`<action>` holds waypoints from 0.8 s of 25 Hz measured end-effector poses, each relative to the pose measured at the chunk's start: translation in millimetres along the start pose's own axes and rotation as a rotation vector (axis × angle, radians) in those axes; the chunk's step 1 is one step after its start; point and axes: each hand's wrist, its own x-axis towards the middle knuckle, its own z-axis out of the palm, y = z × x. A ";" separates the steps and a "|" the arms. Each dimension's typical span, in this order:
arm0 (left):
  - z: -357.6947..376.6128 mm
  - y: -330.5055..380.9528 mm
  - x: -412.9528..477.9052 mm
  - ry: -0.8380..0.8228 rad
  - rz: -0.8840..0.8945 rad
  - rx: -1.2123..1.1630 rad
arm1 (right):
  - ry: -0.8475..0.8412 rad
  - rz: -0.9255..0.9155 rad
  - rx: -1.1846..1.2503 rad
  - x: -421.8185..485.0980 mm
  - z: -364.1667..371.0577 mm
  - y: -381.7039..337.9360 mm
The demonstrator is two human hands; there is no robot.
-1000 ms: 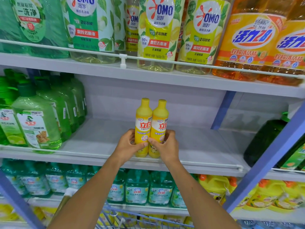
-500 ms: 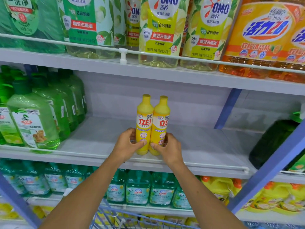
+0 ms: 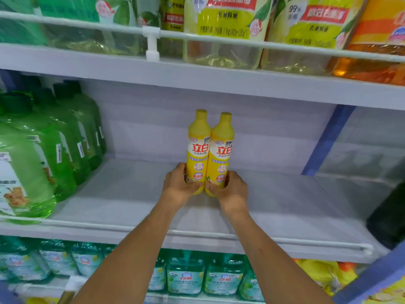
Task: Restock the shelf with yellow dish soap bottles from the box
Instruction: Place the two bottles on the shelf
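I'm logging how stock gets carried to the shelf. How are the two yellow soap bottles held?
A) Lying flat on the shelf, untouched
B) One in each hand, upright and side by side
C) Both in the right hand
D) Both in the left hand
B: the left hand grips the left bottle and the right hand grips the right bottle, both upright and pressed together.

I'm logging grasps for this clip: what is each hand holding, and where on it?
The left hand grips the left yellow bottle near its base; the right hand grips the right yellow bottle near its base.
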 end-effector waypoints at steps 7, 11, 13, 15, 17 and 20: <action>22.8 -26.9 56.8 0.034 0.070 -0.083 | 0.080 -0.096 0.008 56.7 26.5 19.6; 32.1 -39.0 77.6 0.059 0.114 -0.116 | 0.108 -0.118 0.042 75.9 37.5 27.2; 34.7 -42.1 86.4 0.050 0.127 -0.125 | 0.109 -0.110 0.047 84.9 40.8 29.3; 35.7 -42.5 93.5 0.044 0.133 -0.122 | 0.116 -0.102 0.025 93.5 43.6 30.7; 37.0 -42.6 99.9 0.038 0.131 -0.121 | 0.125 -0.098 0.005 101.6 46.9 32.6; 38.3 -42.7 105.0 0.027 0.135 -0.128 | 0.141 -0.105 -0.021 110.1 50.8 34.0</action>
